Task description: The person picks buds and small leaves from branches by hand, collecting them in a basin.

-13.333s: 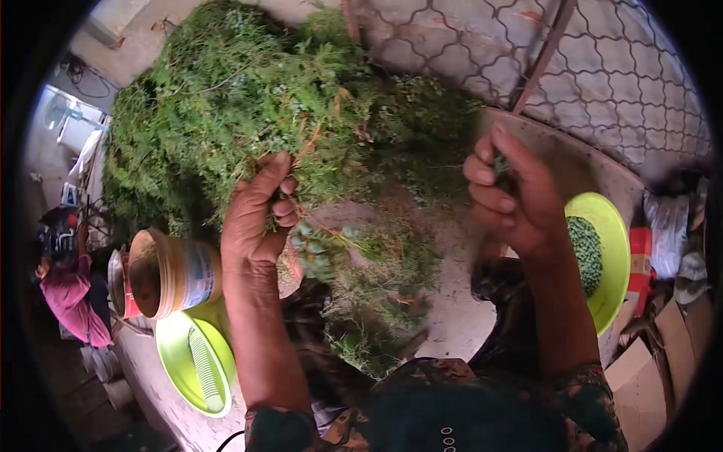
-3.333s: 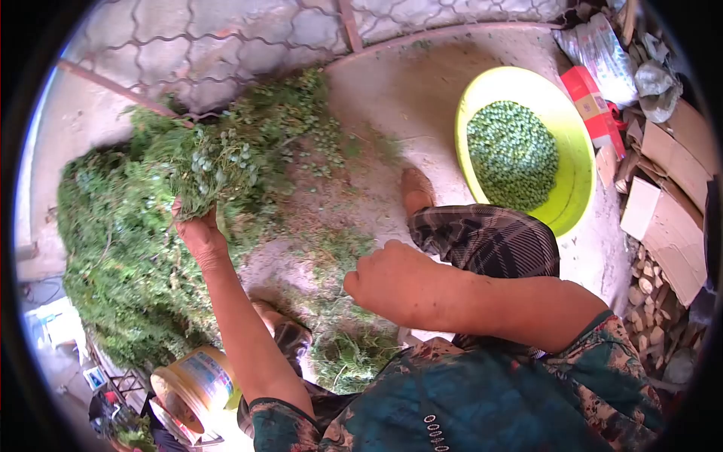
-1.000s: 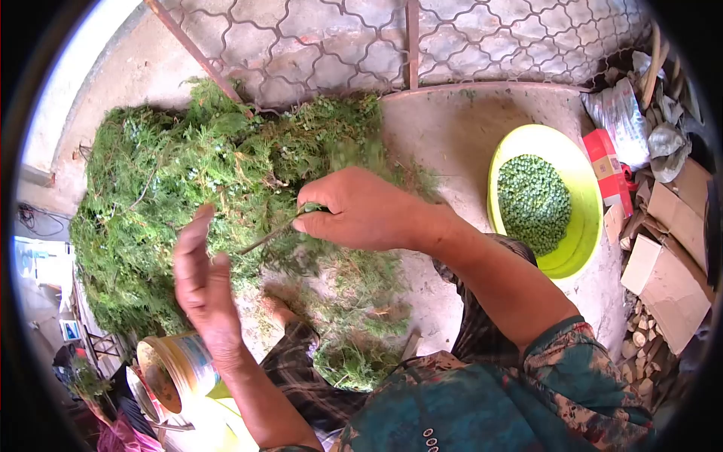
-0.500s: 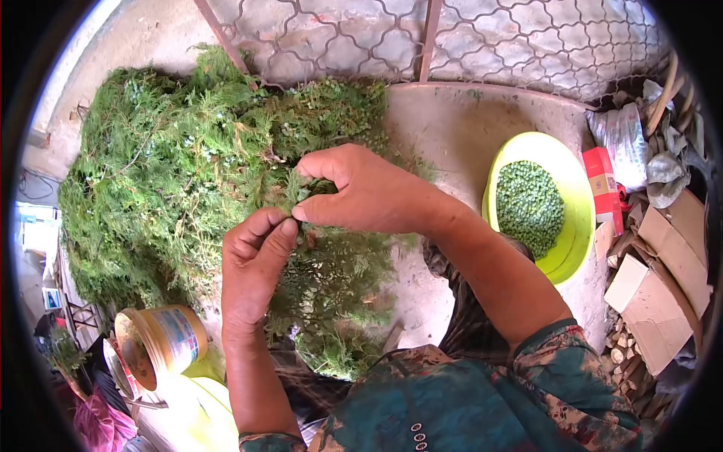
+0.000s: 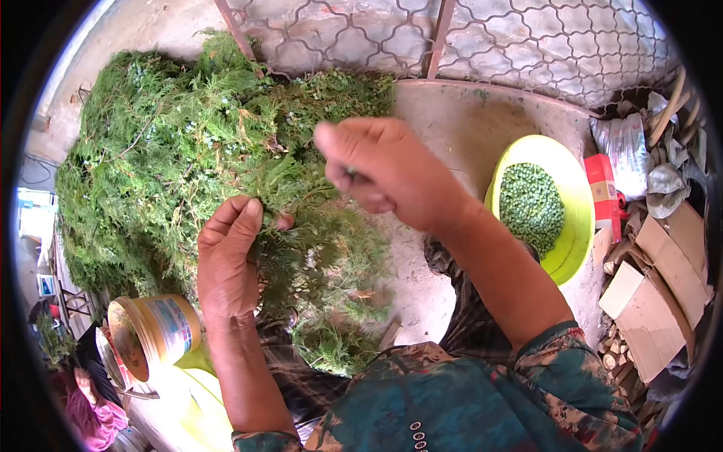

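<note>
My left hand is over the front of a big heap of green conifer branches, its thumb and fingers pinched around a green sprig. To its upper right, my right hand hangs apart from it, fingers curled and blurred by motion; whether anything is inside them is hidden. Many small round green berries lie in a yellow-green basin on the right. Pale bluish berries show among the branches.
A metal lattice stands behind the heap. At lower left are a yellow bucket and, beyond it, a person's hand with a pink sleeve. Cardboard, firewood and a red box line the right side.
My hands have come apart: the right moved right and its fingers curled, the left moved slightly left. A person's hand now shows at lower left. The view has shifted a little.
</note>
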A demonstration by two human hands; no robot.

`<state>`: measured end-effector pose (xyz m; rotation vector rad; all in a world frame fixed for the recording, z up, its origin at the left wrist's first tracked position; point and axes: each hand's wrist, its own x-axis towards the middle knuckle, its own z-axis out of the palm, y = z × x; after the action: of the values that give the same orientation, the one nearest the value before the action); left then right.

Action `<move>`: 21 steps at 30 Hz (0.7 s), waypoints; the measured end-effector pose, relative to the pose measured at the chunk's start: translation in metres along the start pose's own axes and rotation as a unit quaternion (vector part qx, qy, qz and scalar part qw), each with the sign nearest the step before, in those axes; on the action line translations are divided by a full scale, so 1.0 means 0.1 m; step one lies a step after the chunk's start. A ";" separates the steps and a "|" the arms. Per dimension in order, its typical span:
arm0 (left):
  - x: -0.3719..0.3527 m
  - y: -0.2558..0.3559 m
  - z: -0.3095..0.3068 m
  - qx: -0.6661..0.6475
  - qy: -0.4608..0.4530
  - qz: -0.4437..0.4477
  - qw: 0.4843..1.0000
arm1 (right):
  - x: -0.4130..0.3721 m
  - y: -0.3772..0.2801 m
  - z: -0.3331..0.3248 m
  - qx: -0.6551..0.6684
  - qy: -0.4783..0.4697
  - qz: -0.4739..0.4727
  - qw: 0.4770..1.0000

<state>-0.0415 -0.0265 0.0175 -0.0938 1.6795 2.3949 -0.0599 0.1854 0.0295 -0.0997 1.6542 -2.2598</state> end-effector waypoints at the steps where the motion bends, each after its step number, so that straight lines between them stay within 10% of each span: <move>1: 0.00 0.01 0.00 -0.017 0.009 -0.008 1.000 | 0.00 0.04 0.03 -0.085 -0.021 0.010 0.996; 5: -0.02 -0.03 -0.09 -0.039 0.069 -0.052 0.996 | 0.03 0.24 0.16 -0.191 0.036 -0.116 0.974; 21: -0.04 -0.03 0.03 -0.032 0.021 -0.057 0.998 | 0.07 0.20 0.24 -0.169 -0.038 -0.114 0.978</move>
<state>-0.0370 -0.0228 0.0165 -0.2457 1.5709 2.3763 -0.0560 0.1562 0.0177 -0.4729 2.0591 -2.0724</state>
